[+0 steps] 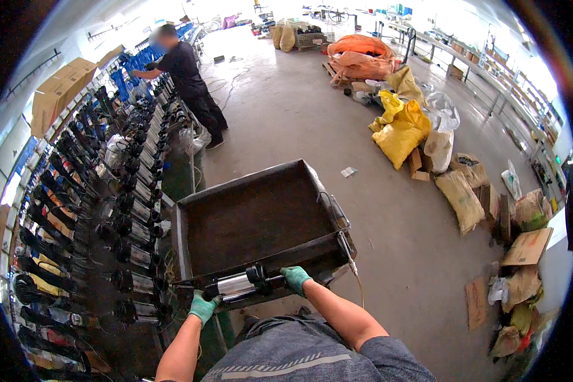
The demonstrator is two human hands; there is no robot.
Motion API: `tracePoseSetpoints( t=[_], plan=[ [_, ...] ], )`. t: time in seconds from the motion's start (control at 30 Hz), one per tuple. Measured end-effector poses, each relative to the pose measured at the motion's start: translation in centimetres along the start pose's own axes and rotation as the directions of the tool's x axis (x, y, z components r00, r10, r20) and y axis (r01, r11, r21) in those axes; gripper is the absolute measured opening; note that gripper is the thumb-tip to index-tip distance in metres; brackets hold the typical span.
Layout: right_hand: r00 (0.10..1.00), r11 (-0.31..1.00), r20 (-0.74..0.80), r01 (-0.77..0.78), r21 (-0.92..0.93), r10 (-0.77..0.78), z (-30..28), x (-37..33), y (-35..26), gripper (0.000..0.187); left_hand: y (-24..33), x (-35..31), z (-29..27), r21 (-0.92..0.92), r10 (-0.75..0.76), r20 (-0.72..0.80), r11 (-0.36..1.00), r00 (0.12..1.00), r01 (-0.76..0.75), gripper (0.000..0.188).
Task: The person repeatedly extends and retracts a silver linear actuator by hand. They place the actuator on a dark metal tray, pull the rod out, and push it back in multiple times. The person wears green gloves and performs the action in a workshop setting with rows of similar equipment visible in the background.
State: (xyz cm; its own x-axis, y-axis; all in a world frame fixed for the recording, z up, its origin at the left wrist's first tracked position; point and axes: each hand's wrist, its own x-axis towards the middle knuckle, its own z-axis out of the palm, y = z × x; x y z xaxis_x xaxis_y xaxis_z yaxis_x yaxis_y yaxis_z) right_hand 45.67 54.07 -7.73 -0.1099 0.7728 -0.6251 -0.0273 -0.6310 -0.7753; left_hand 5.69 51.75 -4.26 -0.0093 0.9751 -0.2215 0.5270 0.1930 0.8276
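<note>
A shiny silver cylinder (235, 287) with black end caps and a rod lies crosswise over the near part of a dark metal trough (254, 214). My left hand (204, 307), in a green glove, is closed at the cylinder's left black end; the fingertips are partly hidden. At the other end, my right hand (295, 279), also green-gloved, is wrapped round the rod where it sticks out of the right cap. By the trough's right rim is a metal fitting (345, 244) with a thin hose (361, 286) hanging from it.
Rows of similar cylinders (140, 232) with black parts fill the rack on the left. Farther up that rack stands another person (190, 83), reaching into blue items. Yellow sacks (402, 130), cardboard boxes (527, 247) and an orange bundle (361, 57) line the right side. A small paper (348, 172) lies on the floor.
</note>
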Motion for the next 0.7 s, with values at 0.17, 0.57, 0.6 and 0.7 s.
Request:
tracePoseSetpoints(
  t=[0.17,0.57,0.6,0.7],
  plan=[
    [0.896,0.800,-0.254,0.161,-0.578,-0.364,-1.6,-7.0,-4.1,0.044,3.9,-1.9,-0.9,0.074,-0.107,0.012,0.992,0.994,0.106,0.069],
    [0.762,0.877,-0.621,-0.160,-0.454,-0.183,-14.8,-13.2,0.2,0.062,1.0,-0.5,0.1,-0.179,-0.047,0.054,0.982,0.997,0.056,0.062],
    [0.749,0.885,-0.627,-0.124,-0.450,-0.214,-14.7,-12.3,-1.2,0.063,-0.7,0.3,-0.2,-0.138,-0.084,0.025,0.987,0.996,0.086,0.063],
    [0.733,0.891,-0.640,-0.105,-0.442,-0.231,-16.2,-8.7,-4.5,0.065,2.3,0.4,0.1,-0.035,-0.084,0.096,0.996,0.992,0.088,0.063]
  ],
)
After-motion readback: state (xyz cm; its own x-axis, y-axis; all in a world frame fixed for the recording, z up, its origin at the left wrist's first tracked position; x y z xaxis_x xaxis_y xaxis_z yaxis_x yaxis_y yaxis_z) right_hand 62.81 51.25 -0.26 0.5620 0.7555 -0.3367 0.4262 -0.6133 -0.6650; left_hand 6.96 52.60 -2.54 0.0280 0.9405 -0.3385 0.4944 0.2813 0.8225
